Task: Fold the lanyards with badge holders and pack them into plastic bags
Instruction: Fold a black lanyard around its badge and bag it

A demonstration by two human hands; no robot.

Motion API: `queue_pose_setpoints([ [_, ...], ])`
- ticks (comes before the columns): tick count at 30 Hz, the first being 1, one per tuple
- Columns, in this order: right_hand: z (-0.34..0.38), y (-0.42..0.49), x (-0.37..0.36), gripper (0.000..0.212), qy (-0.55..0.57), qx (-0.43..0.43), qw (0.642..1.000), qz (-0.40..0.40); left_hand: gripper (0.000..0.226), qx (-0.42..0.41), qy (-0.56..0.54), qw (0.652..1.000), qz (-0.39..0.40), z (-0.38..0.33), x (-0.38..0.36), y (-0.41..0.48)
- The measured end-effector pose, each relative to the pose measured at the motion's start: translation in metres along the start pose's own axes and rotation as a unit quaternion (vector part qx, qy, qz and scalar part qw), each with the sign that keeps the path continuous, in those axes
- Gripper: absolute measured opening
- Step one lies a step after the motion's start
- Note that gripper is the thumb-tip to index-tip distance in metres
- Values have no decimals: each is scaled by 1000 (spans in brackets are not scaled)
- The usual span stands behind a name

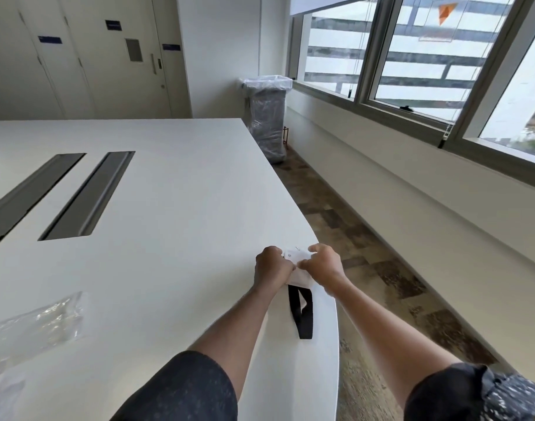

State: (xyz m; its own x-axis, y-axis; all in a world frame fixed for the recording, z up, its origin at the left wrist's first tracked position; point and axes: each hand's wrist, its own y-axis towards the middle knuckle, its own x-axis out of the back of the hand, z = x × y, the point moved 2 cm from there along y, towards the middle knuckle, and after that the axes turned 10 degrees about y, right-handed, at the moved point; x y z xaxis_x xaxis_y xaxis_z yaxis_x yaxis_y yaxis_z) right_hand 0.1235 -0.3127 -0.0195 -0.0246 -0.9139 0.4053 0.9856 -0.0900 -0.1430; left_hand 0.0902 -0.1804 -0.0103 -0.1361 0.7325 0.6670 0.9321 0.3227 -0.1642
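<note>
Near the right edge of the white table (169, 208), both hands hold a white badge holder (298, 258). My left hand (270, 267) grips its left side with curled fingers. My right hand (322, 264) pinches its right side. A black lanyard strap (302, 311) hangs from the holder toward me as a folded loop lying on the table. A pile of clear plastic bags (38, 325) lies at the table's near left.
Two dark cable slots (87, 196) cut into the table at the left. A bin lined with plastic (267, 117) stands on the floor beyond the table's far right corner. Windows run along the right wall, cabinets along the back.
</note>
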Motion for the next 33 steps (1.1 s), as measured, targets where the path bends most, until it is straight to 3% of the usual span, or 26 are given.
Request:
queue_pose_setpoints([
  [4, -2, 8, -4, 65, 102, -36, 994, 17, 39, 9, -32, 999, 17, 3, -1, 9],
  [7, 0, 13, -8, 45, 173, -29, 983, 46, 10, 15, -67, 997, 21, 8, 6, 12],
  [10, 9, 13, -13, 19, 210, -2, 975, 78, 15, 30, -100, 994, 1, 14, 18, 11],
  [15, 32, 3, -29, 16, 252, 32, 958, 133, 26, 36, -140, 989, -35, 23, 50, 4],
  [20, 57, -20, -46, 7, 281, 66, 940, 182, 5, -12, -205, 976, -70, 31, 89, -9],
  [23, 75, -35, -55, 32, 343, 66, 914, 204, 15, -47, -232, 968, -77, 32, 113, -19],
  [25, 92, -48, -63, 45, 416, 37, 879, 230, 16, -66, -264, 959, -84, 33, 137, -33],
  [28, 110, -63, -75, 50, 481, -19, 824, 298, 14, -86, -305, 945, -82, 37, 167, -50],
  [33, 123, -99, -106, 43, 413, -12, 815, 407, 11, -89, -347, 926, -116, 51, 213, -77],
])
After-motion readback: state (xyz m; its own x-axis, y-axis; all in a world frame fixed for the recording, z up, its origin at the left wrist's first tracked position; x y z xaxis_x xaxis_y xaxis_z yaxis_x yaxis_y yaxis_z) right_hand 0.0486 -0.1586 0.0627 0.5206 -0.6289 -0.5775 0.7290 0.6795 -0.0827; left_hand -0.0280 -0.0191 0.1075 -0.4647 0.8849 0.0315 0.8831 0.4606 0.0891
